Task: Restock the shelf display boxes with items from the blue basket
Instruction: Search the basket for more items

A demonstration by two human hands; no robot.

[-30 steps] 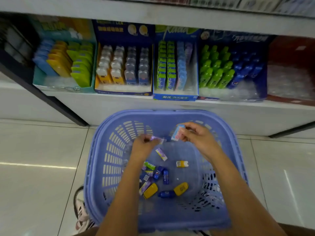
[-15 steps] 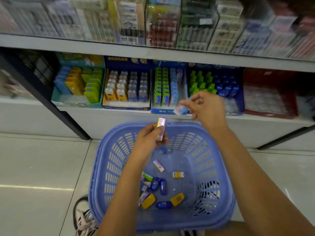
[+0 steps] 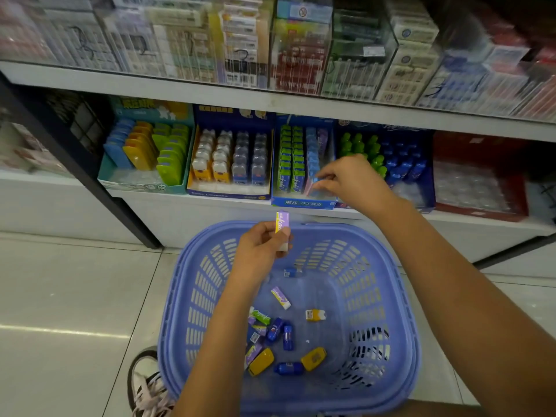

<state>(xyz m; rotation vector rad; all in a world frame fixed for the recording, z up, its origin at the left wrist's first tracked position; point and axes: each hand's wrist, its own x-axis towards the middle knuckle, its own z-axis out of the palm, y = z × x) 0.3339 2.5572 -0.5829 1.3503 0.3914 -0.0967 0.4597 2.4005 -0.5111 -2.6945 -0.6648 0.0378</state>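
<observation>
The right hand [image 3: 352, 182] has pushed on from the shelf's front edge into the open blue cardboard display box [image 3: 304, 203], while the left hand [image 3: 258, 248] has kept its place over the basket.

At far left on the lower shelf, a teal cardboard box [image 3: 144, 188] holds flat blue, yellow and green cases. Beside it, a navy and yellow box [image 3: 228, 192] holds rows of small clear bottles.

The left hand hangs above the far rim of the blue slotted plastic basket [image 3: 391, 296]. It pinches a small purple-and-yellow cardboard pack [image 3: 282, 223] upright between the thumb and curled fingers. On the basket floor lie a second purple pack [image 3: 280, 297], two yellow plastic cases [image 3: 261, 361], a few small blue bottles [image 3: 287, 337] and one orange bottle [image 3: 315, 315].

Inside the blue display box stand columns of green and pale blue slim packs. The right hand's thumb and fingertips pinch a small pale blue pack [image 3: 313, 185] at the front of the blue column. Blur hides whether it is seated.

Further right sit a dark blue box of green and blue bottles [image 3: 391, 164], then a red box [image 3: 481, 176].
</observation>
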